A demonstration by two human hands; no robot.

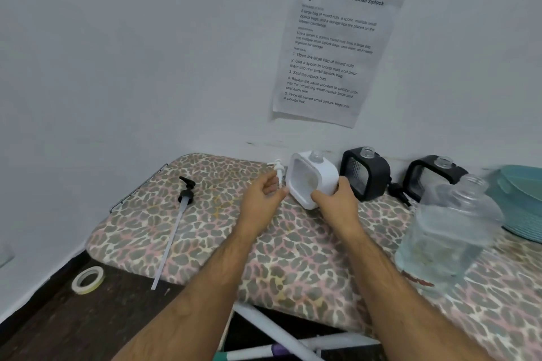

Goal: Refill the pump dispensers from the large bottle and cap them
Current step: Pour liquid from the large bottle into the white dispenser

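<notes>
- Head view: my right hand is clamped on the lower corner of the white dispenser, fingers wrapped round its edge, tipping it slightly so its open neck stays clear and the body cannot slide on the leopard-print board cover.
- My left hand pinches the white pump head between thumb and fingertips, tube pointing down, just beside the dispenser's left side. I judge I am holding it there ready to feed into the neck.
- Two black dispensers stand uncapped against the wall to the right, near each other.
- A black pump with its long tube lies well apart on the left of the cover, presumably parked off the work area; another dark pump piece seems to lie between the black dispensers, though it is hard to make out.
- The large clear bottle stands open at my right, near my forearm, some liquid in the bottom, handy for pouring.
- A tape roll rests on the dark tabletop, unused.
</notes>
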